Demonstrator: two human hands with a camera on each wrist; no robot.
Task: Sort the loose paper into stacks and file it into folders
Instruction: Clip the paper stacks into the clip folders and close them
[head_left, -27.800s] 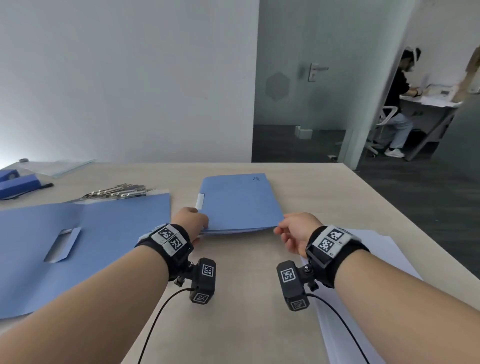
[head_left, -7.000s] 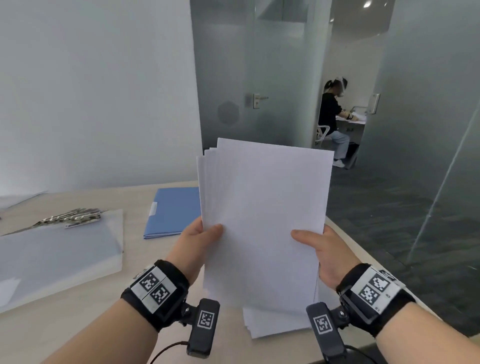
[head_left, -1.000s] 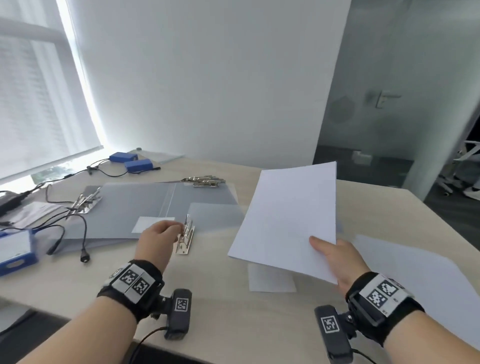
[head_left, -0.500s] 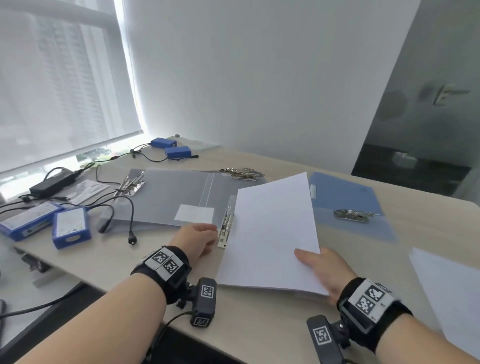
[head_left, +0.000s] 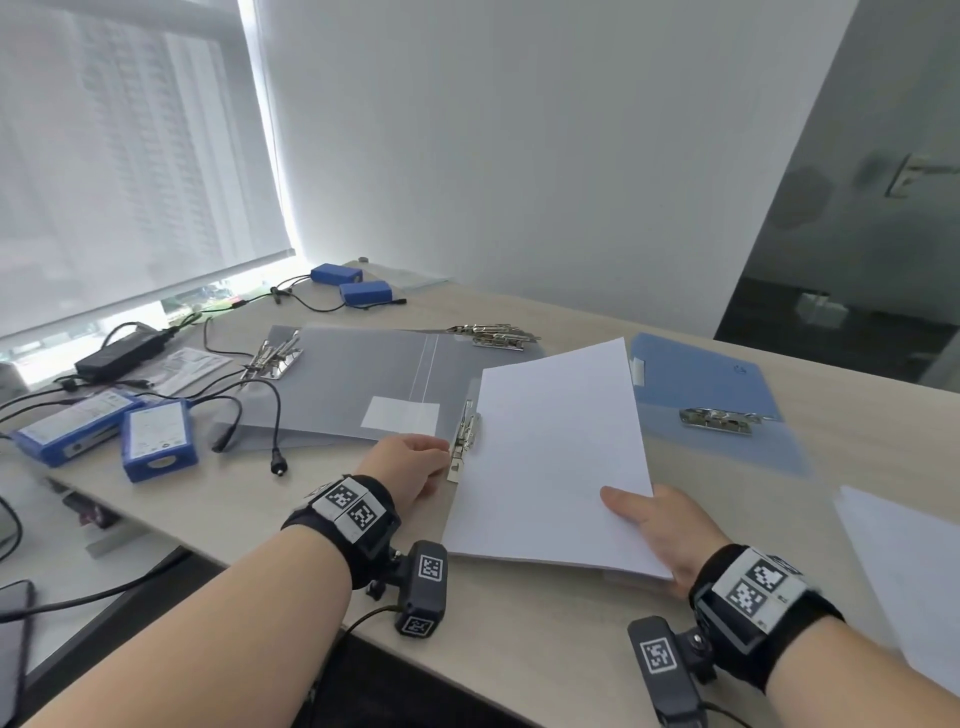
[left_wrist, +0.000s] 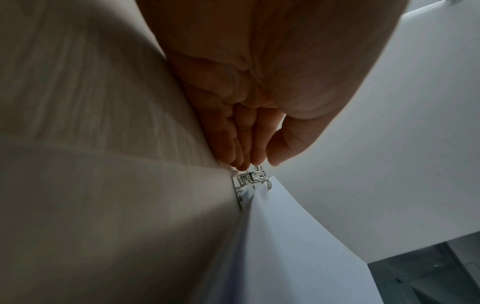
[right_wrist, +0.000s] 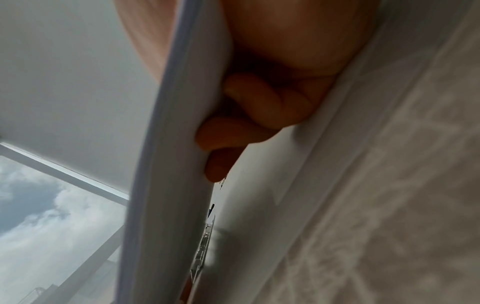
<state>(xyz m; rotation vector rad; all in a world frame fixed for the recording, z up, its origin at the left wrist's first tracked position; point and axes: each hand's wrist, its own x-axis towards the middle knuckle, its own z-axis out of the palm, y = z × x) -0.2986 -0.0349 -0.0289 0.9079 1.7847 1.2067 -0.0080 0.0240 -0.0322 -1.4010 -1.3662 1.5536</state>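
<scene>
right hand (head_left: 657, 530) holds paper stack (head_left: 553, 452) over grey folder (head_left: 353, 384)

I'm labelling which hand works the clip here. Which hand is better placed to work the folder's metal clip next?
Left. The left hand has its fingertips at the silver metal spring clip of the open grey plastic folder, while the right hand grips the white paper stack.

No legible text in any view, blue battery packs (head_left: 158, 439) with white labels too small to read, blue folder (head_left: 711, 384) bearing a small unreadable mark, wristbands (head_left: 350, 506) carrying black-and-white square code markers only
</scene>
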